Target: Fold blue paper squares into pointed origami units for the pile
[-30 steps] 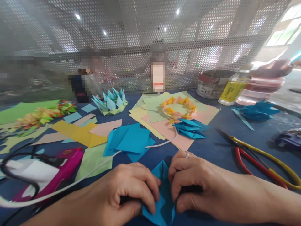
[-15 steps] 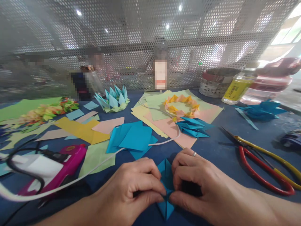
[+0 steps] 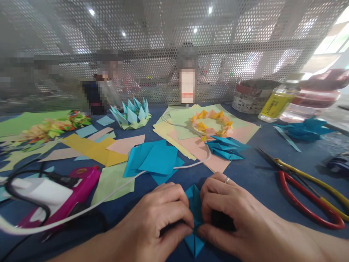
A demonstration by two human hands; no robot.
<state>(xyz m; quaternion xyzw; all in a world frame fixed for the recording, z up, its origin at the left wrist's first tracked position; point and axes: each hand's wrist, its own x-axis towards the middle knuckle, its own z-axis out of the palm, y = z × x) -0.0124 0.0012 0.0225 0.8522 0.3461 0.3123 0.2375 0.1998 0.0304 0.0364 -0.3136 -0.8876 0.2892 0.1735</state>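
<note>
A folded piece of blue paper (image 3: pixel 195 245), diamond-shaped with a crease down its middle, lies on the dark blue table between my hands. My left hand (image 3: pixel 169 218) pinches its left side, thumb and fingers curled together. From the right, my right hand (image 3: pixel 226 207), with a ring on one finger, grips the other side with bent fingers. My fingers hide part of the paper's middle. Just beyond my left hand is a stack of blue paper squares (image 3: pixel 158 156). Folded blue paper pieces (image 3: pixel 227 147) rest beyond my right hand.
Red and yellow-handled scissors (image 3: pixel 308 193) lie at the right. A magenta power strip (image 3: pixel 87 185) and a white cable (image 3: pixel 109 198) occupy the left. Farther back are a light blue paper crown shape (image 3: pixel 133 112), an orange paper ring (image 3: pixel 212 122) and a bottle (image 3: pixel 278 100) with a yellow label.
My left thumb and fingers have shifted slightly right over the paper's middle crease. My right hand keeps nearly the same hold; the whole view has moved a little.
</note>
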